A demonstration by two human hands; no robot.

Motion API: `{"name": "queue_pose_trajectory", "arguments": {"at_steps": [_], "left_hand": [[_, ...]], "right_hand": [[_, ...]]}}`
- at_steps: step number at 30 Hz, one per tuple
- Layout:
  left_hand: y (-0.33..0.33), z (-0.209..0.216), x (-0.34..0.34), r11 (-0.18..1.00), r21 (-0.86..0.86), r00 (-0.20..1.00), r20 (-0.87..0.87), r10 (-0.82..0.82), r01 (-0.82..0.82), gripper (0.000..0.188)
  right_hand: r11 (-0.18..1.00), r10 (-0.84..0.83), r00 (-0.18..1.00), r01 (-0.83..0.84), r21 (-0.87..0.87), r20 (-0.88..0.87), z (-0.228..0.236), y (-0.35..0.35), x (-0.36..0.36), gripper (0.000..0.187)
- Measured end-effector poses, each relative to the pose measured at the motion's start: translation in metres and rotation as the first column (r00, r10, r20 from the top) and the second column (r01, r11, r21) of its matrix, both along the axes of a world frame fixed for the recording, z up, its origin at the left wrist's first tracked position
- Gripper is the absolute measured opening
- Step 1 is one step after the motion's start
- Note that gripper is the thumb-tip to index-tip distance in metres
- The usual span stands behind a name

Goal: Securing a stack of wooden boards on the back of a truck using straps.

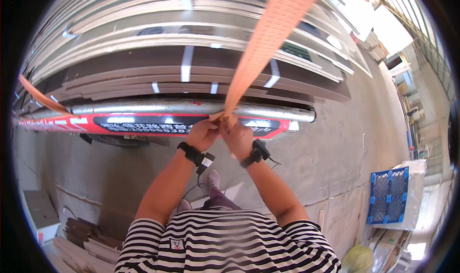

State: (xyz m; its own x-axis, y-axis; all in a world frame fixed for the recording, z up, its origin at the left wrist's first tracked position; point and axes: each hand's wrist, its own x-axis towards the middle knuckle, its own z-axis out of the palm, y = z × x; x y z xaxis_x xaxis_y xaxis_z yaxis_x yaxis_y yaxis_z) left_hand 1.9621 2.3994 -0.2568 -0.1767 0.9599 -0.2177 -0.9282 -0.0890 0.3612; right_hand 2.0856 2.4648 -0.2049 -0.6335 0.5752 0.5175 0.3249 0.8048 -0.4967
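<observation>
A wide orange strap [261, 48] runs down across a stack of flat boards [139, 84] to the stack's near edge. My left hand [202, 134] and my right hand [239, 138] meet at its lower part, just in front of a metal pipe [167, 108]. Both hands are closed, with the strap pinched between their fingers. A short folded bit of strap shows above my left fingers. How the strap goes on behind the hands is hidden. Below the pipe runs a red and black printed panel [139, 124], right behind my hands.
Another orange strap [43, 98] crosses the stack at the left. A blue plastic pallet [389, 196] stands upright at the right, above a yellow-green round thing [359, 258]. More boards [91, 239] lie at the lower left. A person in white [354, 7] is at the upper right.
</observation>
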Motion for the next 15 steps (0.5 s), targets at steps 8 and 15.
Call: {"name": "queue_pose_trajectory", "arguments": {"at_steps": [8,15], "left_hand": [[-0.002,-0.018,0.014,0.967,0.251,0.999,0.048,0.022,-0.034,0.020],[-0.027,0.078,0.086,0.990,-0.043,0.990,-0.057,0.131,-0.133,0.033]], "right_hand": [[0.945,0.093,0.995,-0.099,-0.310,-0.036,-0.003,-0.031,0.040,0.026],[0.779,0.285,0.917,-0.392,-0.489,-0.280,0.012,-0.036,0.069,0.028]]}}
